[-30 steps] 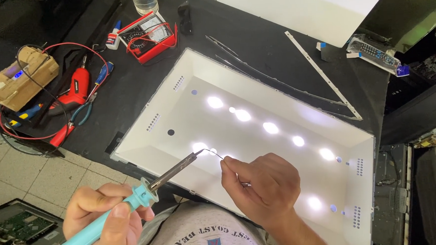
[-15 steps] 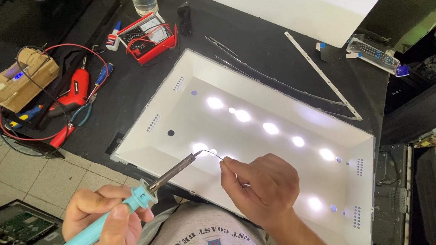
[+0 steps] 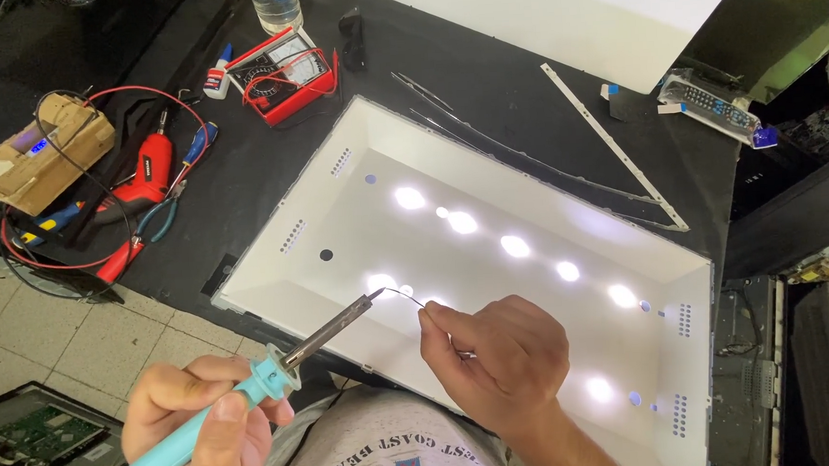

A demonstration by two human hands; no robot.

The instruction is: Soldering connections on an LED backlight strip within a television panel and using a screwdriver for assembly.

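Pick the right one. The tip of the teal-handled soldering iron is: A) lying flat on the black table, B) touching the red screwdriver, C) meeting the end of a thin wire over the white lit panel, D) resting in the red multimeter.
C: the left hand holds the soldering iron, whose tip meets the thin wire pinched by the right hand above the white lit panel.

A black workbench [image 3: 483,88] stands over a pale tiled floor [image 3: 71,346].
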